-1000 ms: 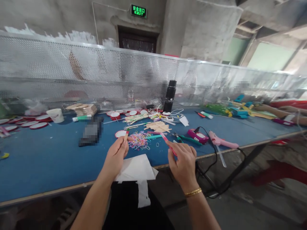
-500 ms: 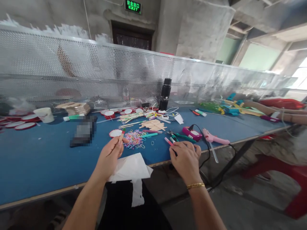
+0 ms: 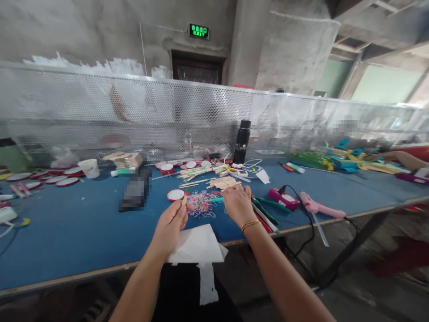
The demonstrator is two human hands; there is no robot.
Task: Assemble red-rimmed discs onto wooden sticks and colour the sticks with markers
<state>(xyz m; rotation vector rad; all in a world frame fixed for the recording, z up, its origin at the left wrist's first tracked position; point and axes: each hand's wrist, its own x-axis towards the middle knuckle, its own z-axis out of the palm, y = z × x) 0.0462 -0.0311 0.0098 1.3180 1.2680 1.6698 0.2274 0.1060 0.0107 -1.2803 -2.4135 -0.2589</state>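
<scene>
My left hand (image 3: 171,223) is closed in a pinch on a flat wooden craft stick (image 3: 185,198), held upright, its tip coloured green and red. Under that hand, a white paper sheet (image 3: 197,245) hangs over the table's front edge. My right hand (image 3: 238,205) reaches over the table with bent fingers, at the right end of a teal marker (image 3: 217,199). Its fingertips are hidden, so whether they grip the marker does not show. Left of them spreads a pile of small multicoloured bands (image 3: 200,205). Bare craft sticks (image 3: 224,182) lie just behind my right hand.
Green-handled pliers (image 3: 266,210), a purple box (image 3: 284,199) and a pink glue gun (image 3: 320,206) with cords lie at right. A black bottle (image 3: 241,142) stands at the back, by the perforated metal screen. At left are a dark blurred object (image 3: 136,191) and a white cup (image 3: 90,168).
My right hand has left the pens near the front edge and moved left and away, to the teal marker. The left hand keeps its craft stick. The camera view has shifted left.
</scene>
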